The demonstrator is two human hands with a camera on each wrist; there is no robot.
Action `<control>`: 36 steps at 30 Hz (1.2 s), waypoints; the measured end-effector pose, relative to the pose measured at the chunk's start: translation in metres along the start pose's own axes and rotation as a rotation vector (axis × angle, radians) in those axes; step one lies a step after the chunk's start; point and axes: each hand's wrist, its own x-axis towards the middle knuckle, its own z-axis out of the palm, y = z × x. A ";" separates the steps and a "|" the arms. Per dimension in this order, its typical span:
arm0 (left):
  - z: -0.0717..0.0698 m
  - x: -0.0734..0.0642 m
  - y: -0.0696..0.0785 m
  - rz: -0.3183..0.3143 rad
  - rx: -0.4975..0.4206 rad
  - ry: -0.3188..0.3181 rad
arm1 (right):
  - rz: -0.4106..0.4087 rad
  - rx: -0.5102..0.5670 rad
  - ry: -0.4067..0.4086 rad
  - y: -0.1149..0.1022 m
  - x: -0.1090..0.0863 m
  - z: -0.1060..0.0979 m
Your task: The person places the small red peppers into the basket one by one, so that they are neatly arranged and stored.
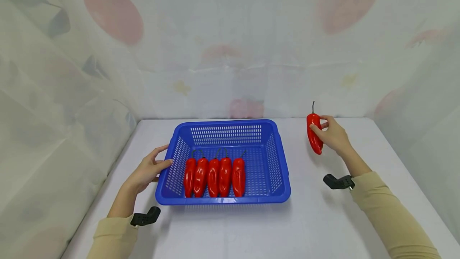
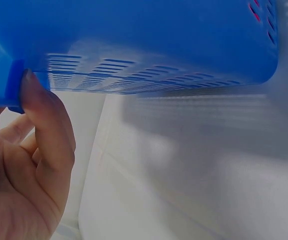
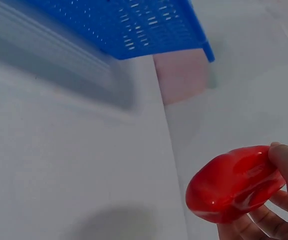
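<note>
A blue plastic basket (image 1: 223,200) with slotted walls sits mid-table in the head view. Several red chili peppers (image 1: 213,177) with green stems lie side by side in its left and middle part. My left hand (image 1: 145,170) grips the basket's left rim; the left wrist view shows the fingers bent at that rim (image 2: 15,87). To the right of the basket, my right hand (image 1: 334,134) pinches another red chili pepper (image 1: 314,133) between thumb and fingers, stem up. This pepper (image 3: 233,185) is held above the table, its lower end free.
The white table (image 1: 251,231) has its back edge against a pale cloth wall (image 1: 223,83) with faded fruit prints. More cloth hangs along the left and right sides. Black wrist devices (image 1: 145,216) sit at both sleeves.
</note>
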 end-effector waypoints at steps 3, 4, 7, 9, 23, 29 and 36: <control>0.000 0.000 0.001 -0.002 0.005 0.002 | -0.006 0.015 -0.010 -0.008 -0.001 -0.001; 0.000 -0.001 0.001 -0.003 0.005 0.002 | -0.011 0.020 -0.013 -0.011 -0.001 -0.002; 0.000 0.000 0.001 -0.004 0.007 0.003 | -0.024 0.041 -0.023 -0.020 -0.003 -0.003; -0.001 0.001 -0.001 -0.003 0.005 0.004 | -0.038 0.054 -0.031 -0.025 -0.004 -0.003; -0.005 0.011 -0.015 -0.008 -0.011 0.006 | -0.099 0.088 -0.060 -0.059 -0.011 0.005; 0.000 0.000 0.001 -0.011 0.003 0.002 | -0.117 0.114 -0.096 -0.070 -0.012 0.011; -0.001 0.000 0.002 -0.009 -0.002 -0.003 | -0.156 0.147 -0.134 -0.080 -0.012 0.020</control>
